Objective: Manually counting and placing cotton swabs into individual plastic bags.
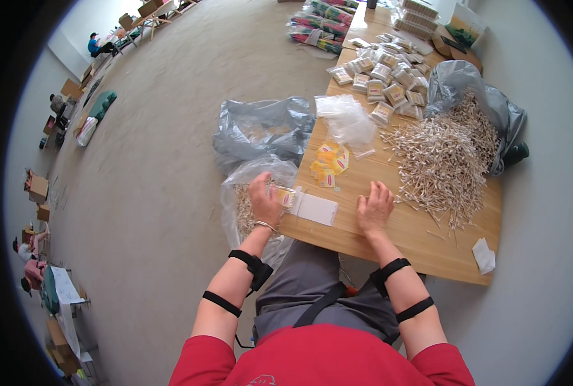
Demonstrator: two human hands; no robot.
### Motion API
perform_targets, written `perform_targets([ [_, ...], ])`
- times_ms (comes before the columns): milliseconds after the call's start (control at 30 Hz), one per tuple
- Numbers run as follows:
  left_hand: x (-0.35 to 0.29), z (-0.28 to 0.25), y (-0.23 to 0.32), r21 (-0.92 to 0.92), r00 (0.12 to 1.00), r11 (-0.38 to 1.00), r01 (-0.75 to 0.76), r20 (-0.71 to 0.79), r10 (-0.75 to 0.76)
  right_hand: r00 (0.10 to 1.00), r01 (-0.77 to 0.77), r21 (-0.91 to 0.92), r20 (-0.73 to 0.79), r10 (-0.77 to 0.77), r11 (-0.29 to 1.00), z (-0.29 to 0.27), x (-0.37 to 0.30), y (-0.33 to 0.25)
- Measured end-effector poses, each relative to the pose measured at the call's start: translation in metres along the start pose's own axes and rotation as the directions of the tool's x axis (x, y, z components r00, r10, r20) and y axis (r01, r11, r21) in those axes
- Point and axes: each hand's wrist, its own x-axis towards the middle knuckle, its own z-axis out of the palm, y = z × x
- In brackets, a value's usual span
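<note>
My left hand (266, 201) is closed on a small transparent packet (286, 198) with a yellow and white label, at the table's left edge. Beside it lies a flat white pad (317, 210), which the packet's end meets or overlaps. My right hand (375, 207) hovers over or rests on the wooden table (351, 238), fingers loosely bent and apart, with nothing visible in them. Yellow label cards (330, 164) lie just beyond the pad. To the right of my right hand spreads a large heap of cotton swabs (444, 161).
Empty transparent bags (349, 119) lie beyond the cards, before a pile of filled swab packets (383, 77). A grey plastic sack (460, 80) backs the heap. Left of the table stand a grey bag (261, 125) and a transparent bag of swabs (243, 209). Crumpled white paper (484, 256) lies at right.
</note>
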Motion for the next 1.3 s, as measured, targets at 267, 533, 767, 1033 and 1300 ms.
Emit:
perform_targets([
  [267,-0.047,0.060,0.101,-0.345,0.807,0.892,-0.291,0.412,0.422,0.989,0.138,0.241,-0.092,-0.119,0.961,-0.004,-0.026,0.031],
  [533,-0.069,0.088,0.113,-0.336,0.790,0.879,-0.338,0.407,0.459,0.974,-0.012,0.077,-0.223,0.029,0.997,-0.055,-0.039,0.080],
  [767,-0.065,0.084,0.127,-0.320,0.725,0.850,-0.418,0.447,0.524,0.819,-0.497,-0.111,-0.387,0.423,0.860,-0.071,-0.042,0.150],
  [1033,-0.067,0.085,0.124,-0.290,0.729,0.853,-0.435,0.443,0.522,0.983,-0.119,0.161,-0.121,0.140,0.980,-0.020,-0.024,0.074],
  [1300,-0.065,0.083,0.130,-0.327,0.732,0.840,-0.434,0.415,0.540,0.966,-0.197,-0.081,-0.186,0.179,0.977,-0.034,0.015,0.098],
])
